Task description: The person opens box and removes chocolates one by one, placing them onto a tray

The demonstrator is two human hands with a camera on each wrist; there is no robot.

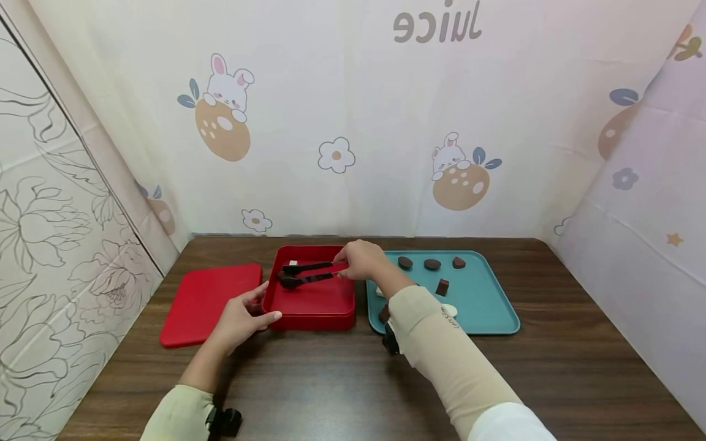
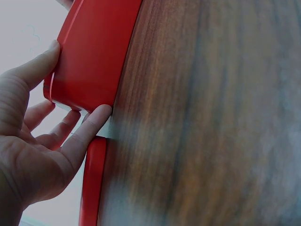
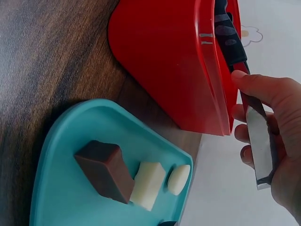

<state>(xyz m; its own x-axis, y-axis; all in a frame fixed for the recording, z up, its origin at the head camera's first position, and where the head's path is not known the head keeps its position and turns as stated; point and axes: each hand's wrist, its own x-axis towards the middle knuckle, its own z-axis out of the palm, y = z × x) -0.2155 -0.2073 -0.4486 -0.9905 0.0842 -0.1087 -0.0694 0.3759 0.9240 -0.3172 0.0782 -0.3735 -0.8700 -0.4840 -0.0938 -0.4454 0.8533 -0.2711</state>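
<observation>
My right hand (image 1: pixel 363 260) holds a pair of tongs (image 1: pixel 311 278) with metal handles and black ends, reaching over the right wall of a red box (image 1: pixel 311 322). The black ends are inside the box at its left side, near a small white piece (image 1: pixel 293 263) and a dark brown piece mostly hidden behind them. Whether the tongs pinch anything, I cannot tell. My left hand (image 1: pixel 242 318) holds the box's front left corner, with the thumb and fingers (image 2: pixel 91 122) on either side of it.
A flat red lid (image 1: pixel 206 300) lies left of the box. To the right, a teal tray (image 1: pixel 485 306) carries several chocolate-like pieces, among them a brown block (image 3: pixel 106 169), a white block (image 3: pixel 148 185) and a white oval (image 3: pixel 178 179). A patterned curtain (image 1: pixel 375 202) hangs behind the wooden table (image 1: pixel 309 392).
</observation>
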